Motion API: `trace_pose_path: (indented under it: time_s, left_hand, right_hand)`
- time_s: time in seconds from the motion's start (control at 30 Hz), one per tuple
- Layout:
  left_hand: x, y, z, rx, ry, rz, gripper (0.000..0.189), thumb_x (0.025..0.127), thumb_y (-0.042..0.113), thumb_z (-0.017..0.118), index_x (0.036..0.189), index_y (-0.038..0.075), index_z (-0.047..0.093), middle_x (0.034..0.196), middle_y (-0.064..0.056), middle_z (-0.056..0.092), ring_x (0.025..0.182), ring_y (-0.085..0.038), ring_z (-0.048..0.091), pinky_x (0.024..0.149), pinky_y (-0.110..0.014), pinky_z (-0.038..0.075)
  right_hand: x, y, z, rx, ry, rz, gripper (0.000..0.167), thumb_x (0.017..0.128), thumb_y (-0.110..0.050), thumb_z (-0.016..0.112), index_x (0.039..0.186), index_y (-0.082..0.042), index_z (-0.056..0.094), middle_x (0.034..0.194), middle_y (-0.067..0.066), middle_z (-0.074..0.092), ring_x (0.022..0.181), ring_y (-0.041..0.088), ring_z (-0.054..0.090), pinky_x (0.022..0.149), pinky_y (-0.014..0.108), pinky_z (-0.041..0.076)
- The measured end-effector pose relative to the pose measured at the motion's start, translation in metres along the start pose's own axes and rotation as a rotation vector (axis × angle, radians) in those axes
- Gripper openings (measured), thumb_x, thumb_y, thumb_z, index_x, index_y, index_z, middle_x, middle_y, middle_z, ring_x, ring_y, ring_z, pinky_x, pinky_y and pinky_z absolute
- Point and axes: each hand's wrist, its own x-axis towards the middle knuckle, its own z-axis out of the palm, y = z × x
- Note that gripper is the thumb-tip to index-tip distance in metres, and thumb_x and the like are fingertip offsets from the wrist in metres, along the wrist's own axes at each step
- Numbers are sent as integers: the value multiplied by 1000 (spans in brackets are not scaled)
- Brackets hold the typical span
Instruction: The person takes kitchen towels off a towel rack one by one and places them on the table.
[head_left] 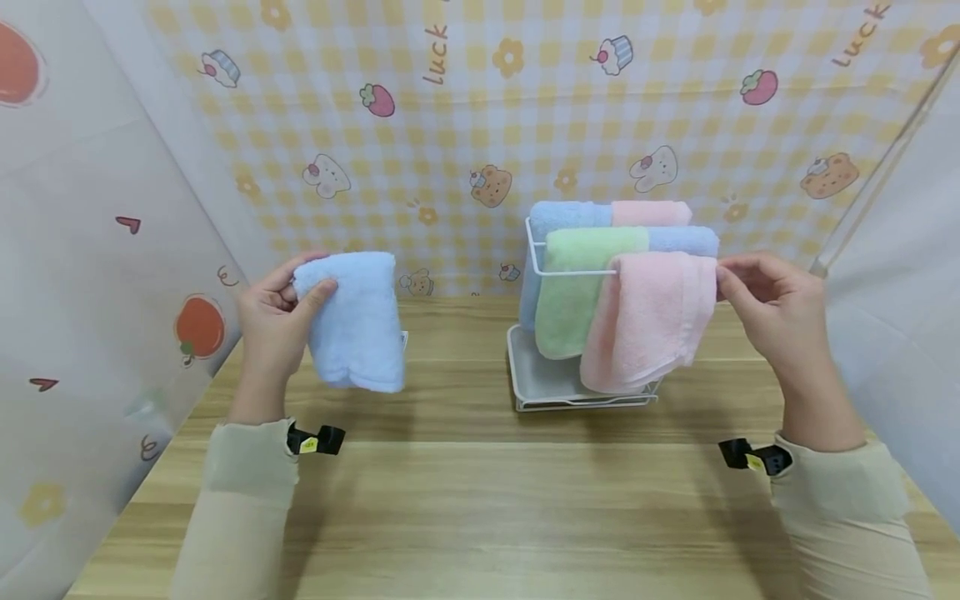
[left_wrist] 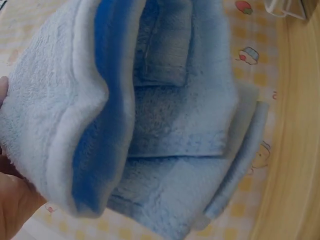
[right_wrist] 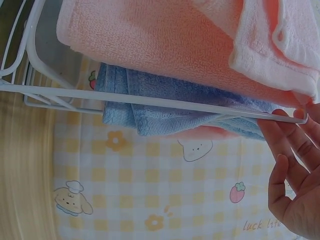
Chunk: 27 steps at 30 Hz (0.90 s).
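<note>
At the left, my left hand (head_left: 273, 308) pinches a light blue towel (head_left: 356, 325) by its upper left corner, thumb in front and fingers behind. More blue towel layers (left_wrist: 175, 125) hang behind it in the left wrist view. On the right, my right hand (head_left: 783, 304) pinches the upper right edge of a pink towel (head_left: 660, 308) draped over the front bar of a white wire rack (head_left: 576, 273). In the right wrist view, the fingertips are right at the end of the bar (right_wrist: 165, 102), by the towel's corner.
Behind the pink towel, a green towel (head_left: 573, 300) with a blue one (head_left: 682, 240) beside it hangs on the rack. Blue and pink towels (head_left: 651, 213) hang farther back. Below is the rack's grey tray (head_left: 534, 371). A wooden table (head_left: 480, 500) meets a yellow checked backdrop (head_left: 465, 150).
</note>
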Motion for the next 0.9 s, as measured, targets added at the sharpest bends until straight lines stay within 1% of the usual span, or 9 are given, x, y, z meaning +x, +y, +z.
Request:
trace_pose_path:
  time_s: [0.13,0.2,0.33,0.37,0.53,0.6,0.73,0.8,0.9]
  left_hand:
    - [1,-7,-7,30,-36,-79,32,85,9,78,116,4,72,80,6,75,64,-3,65,60,-15,55]
    - [1,-11,-11,28,-70,-131,34,85,12,79,118,5,72,80,7,75,66,-3,66,61,-15,56]
    - [2,-18,-19,21,-159,-218,32,86,12,77,118,10,71,78,6,75,66,-4,68,60,-18,57]
    - [2,-20,-20,41,-177,-232,31,87,12,77,118,13,71,78,7,75,66,-4,68,59,-19,57]
    - [4,-32,-27,128,-246,-283,30,89,14,75,118,16,70,71,8,74,60,-4,65,54,-21,56]
    - [6,-37,-28,135,-268,-301,29,89,14,75,117,18,70,69,7,73,59,-3,64,53,-21,56]
    - [11,-50,-31,150,-314,-349,24,90,14,74,111,26,69,62,6,69,55,-3,63,50,-22,55]
    - [14,-58,-32,176,-330,-369,24,91,16,73,110,29,69,54,9,60,50,-2,57,48,-20,52]
    - [19,-69,-33,214,-355,-393,24,91,19,73,112,30,68,49,11,46,45,0,46,44,-17,45]
  right_hand:
    - [1,1,0,17,7,5,19,91,-5,70,92,14,70,81,-17,72,67,-3,66,67,8,53]
    - [0,1,1,20,12,13,21,91,-10,71,92,11,71,81,-16,72,67,-3,66,67,8,52]
    - [0,2,0,28,10,13,21,91,-9,71,92,11,71,81,-13,73,67,-3,66,66,8,52]
    - [1,2,0,28,10,14,20,91,-9,71,92,11,71,81,-13,73,67,-3,66,66,8,52]
    - [1,3,1,17,1,4,18,92,-5,69,93,13,70,82,-16,72,68,-4,66,67,7,53]
    - [1,2,0,8,0,-4,18,91,-3,68,93,15,69,82,-17,71,68,-4,66,67,7,53]
    - [1,2,0,0,-10,-16,19,92,-3,68,94,16,68,82,-13,72,69,-4,66,68,8,53]
    - [1,2,0,1,-13,-18,21,92,-5,69,94,16,68,82,-10,73,70,-4,66,68,8,53]
    - [1,3,0,-7,-13,-16,23,92,-8,69,94,15,68,82,-9,73,70,-4,66,68,8,53]
